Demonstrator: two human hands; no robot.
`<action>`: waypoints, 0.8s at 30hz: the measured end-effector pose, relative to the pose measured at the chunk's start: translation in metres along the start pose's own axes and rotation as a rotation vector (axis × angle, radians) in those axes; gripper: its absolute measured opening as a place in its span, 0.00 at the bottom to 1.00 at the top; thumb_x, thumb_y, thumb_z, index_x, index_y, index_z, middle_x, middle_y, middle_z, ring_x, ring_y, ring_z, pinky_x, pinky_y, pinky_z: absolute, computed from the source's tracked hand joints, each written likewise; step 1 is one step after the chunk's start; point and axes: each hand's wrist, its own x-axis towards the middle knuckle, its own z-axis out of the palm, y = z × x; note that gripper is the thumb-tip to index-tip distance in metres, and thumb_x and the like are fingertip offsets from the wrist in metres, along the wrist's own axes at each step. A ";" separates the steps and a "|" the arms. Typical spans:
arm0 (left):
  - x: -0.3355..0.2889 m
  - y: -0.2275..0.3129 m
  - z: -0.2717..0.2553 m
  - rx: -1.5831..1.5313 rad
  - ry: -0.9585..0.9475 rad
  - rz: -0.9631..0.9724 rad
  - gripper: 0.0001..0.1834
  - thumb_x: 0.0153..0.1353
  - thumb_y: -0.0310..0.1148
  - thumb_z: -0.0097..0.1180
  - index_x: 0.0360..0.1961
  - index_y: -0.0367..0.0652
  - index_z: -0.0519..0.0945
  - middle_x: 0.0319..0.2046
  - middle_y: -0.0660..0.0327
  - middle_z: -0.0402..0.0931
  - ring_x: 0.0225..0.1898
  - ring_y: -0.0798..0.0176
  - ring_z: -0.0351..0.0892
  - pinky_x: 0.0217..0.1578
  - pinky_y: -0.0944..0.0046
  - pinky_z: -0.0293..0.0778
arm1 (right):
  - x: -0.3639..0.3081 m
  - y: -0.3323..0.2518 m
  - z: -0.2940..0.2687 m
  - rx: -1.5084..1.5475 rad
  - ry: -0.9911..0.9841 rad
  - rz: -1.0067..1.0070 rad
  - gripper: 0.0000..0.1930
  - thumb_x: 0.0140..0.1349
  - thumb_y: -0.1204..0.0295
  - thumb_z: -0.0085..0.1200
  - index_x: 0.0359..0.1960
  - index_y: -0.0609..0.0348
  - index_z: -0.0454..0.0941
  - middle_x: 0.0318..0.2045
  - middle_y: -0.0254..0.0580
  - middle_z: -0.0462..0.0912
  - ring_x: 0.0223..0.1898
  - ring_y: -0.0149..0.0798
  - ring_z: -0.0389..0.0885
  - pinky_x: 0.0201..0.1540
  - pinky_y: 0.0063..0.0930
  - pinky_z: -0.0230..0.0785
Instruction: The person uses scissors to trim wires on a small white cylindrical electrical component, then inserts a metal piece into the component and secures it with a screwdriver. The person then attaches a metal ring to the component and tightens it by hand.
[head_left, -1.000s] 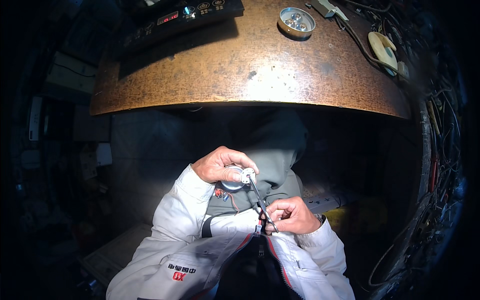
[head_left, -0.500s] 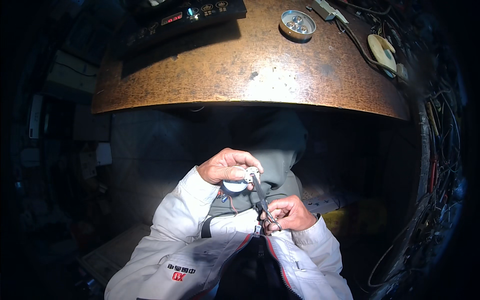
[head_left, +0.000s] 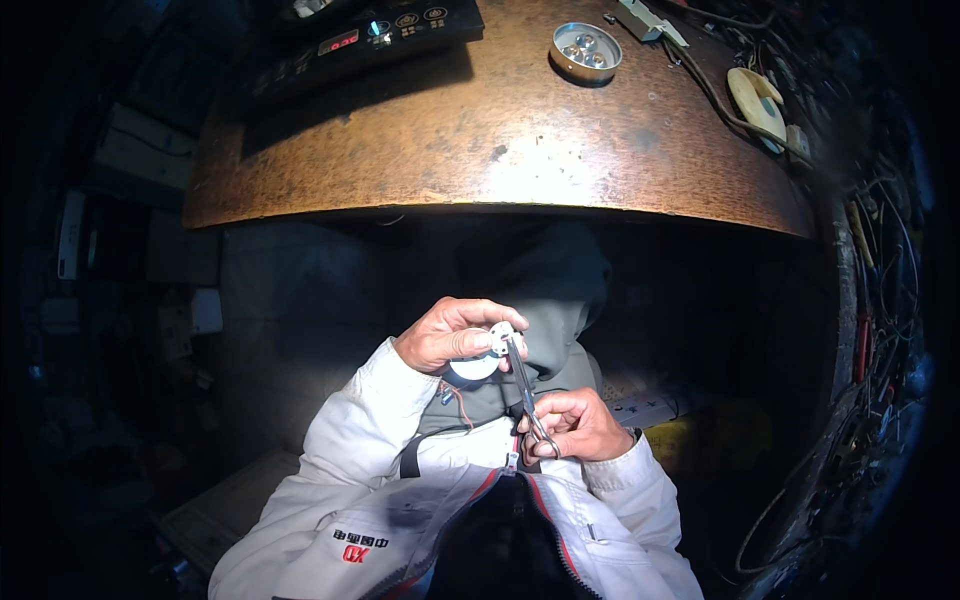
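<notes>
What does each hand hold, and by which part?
Left hand pinches a small white disc by its edge; right hand holds a scissor-like tool by its handles.

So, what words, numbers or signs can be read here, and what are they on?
White jacket: red letters and dark characters on the chest, not copied out here.
Black control panel: lit red digits, also not copied; pale icons; smaller marks illegible.
Pale strip at right: dark marks, too small to read.
Small white disc in the left hand: no readable text.
</notes>
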 end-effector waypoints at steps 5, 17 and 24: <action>-0.001 -0.003 0.000 -0.086 0.003 0.052 0.27 0.73 0.35 0.65 0.68 0.32 0.77 0.52 0.46 0.88 0.51 0.57 0.89 0.56 0.58 0.83 | -0.017 -0.012 0.002 -0.169 0.085 -0.006 0.18 0.64 0.79 0.73 0.54 0.68 0.84 0.37 0.39 0.92 0.40 0.25 0.89 0.45 0.21 0.78; 0.007 -0.016 0.030 0.190 0.314 0.302 0.24 0.62 0.23 0.75 0.57 0.38 0.78 0.53 0.50 0.86 0.56 0.62 0.86 0.60 0.59 0.80 | -0.015 -0.016 0.038 -0.087 0.188 -0.168 0.18 0.66 0.81 0.70 0.55 0.73 0.81 0.39 0.49 0.91 0.42 0.35 0.91 0.51 0.29 0.82; 0.018 -0.023 0.056 0.329 0.563 0.458 0.24 0.59 0.13 0.73 0.52 0.39 0.75 0.50 0.53 0.83 0.51 0.67 0.83 0.54 0.64 0.82 | 0.017 -0.002 0.043 -0.038 0.327 -0.435 0.20 0.71 0.79 0.66 0.60 0.74 0.74 0.44 0.54 0.90 0.48 0.40 0.91 0.56 0.35 0.82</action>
